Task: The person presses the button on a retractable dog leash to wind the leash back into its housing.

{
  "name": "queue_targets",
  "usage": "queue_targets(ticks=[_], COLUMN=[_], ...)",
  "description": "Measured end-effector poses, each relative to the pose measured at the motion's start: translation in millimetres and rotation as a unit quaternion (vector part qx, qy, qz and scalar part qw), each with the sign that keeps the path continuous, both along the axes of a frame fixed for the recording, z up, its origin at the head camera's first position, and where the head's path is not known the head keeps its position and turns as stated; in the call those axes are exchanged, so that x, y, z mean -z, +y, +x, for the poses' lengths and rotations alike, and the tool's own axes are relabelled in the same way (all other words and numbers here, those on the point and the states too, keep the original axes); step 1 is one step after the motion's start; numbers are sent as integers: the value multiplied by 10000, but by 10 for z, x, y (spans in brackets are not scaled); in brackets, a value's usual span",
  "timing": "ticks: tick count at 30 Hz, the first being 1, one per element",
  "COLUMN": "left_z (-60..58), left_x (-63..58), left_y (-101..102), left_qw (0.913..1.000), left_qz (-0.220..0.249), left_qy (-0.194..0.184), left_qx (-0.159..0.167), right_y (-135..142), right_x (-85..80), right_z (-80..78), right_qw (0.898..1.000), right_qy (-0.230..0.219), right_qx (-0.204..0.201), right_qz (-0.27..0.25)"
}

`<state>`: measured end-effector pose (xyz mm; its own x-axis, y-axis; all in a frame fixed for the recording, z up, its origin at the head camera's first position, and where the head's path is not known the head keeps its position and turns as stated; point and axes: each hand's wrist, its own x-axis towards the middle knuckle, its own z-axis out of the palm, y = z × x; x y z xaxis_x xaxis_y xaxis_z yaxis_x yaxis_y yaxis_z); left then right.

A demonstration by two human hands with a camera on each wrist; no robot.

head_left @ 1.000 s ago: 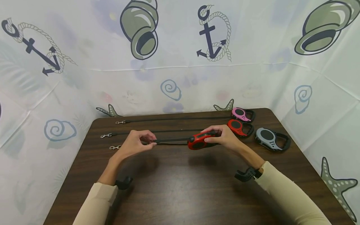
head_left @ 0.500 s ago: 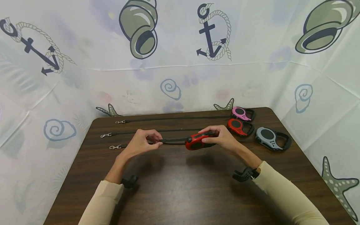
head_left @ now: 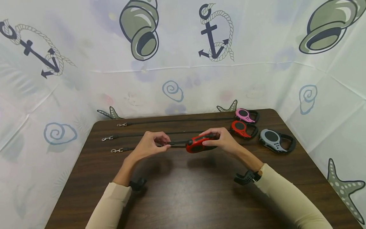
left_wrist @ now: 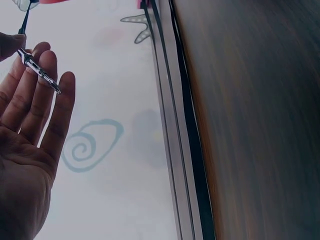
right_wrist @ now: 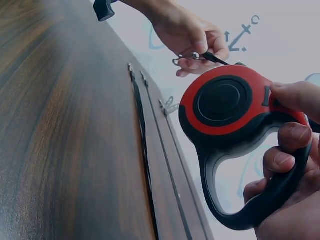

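Observation:
My right hand point(head_left: 221, 140) grips the black handle of a red and black retractable dog leash point(right_wrist: 222, 97), fingers through the loop and thumb at the button on its side. The leash is held above the table. A short length of black strap point(head_left: 178, 142) runs from its nose to my left hand point(head_left: 152, 143). There the thumb and fingers pinch the strap's end just by the metal snap hook point(left_wrist: 42, 72), which lies across the fingers in the left wrist view.
Pink point(head_left: 244, 115), red point(head_left: 240, 128) and grey point(head_left: 271, 140) retractable leashes lie at the right of the brown table point(head_left: 183, 197). Their black straps stretch left, ending in metal snap hooks point(head_left: 107, 138). A patterned cloth point(head_left: 183, 41) hangs behind the table.
My left hand has moved right toward the red leash, and the strap between the hands is shorter. My right hand has shifted slightly left with the leash.

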<state>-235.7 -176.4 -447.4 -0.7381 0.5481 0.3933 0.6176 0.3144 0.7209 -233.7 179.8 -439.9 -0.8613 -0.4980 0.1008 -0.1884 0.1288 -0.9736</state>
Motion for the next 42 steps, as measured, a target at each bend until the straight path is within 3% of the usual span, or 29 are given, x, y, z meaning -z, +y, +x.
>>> queue_targets(ticks=[17, 32, 42], left_z=[2, 12, 45], left_x=[26, 121, 166], left_y=[208, 308, 335], left_qw=[9996, 9995, 9985], left_qz=[205, 261, 232], left_qy=[-109, -168, -470], left_qx=[176, 54, 138], right_y=[-136, -184, -174], right_x=[30, 55, 96], right_z=[-9, 7, 23], right_qw=[10000, 9996, 9986], right_qy=[29, 146, 306], right_qx=[-5, 53, 92], right_qz=[84, 234, 419])
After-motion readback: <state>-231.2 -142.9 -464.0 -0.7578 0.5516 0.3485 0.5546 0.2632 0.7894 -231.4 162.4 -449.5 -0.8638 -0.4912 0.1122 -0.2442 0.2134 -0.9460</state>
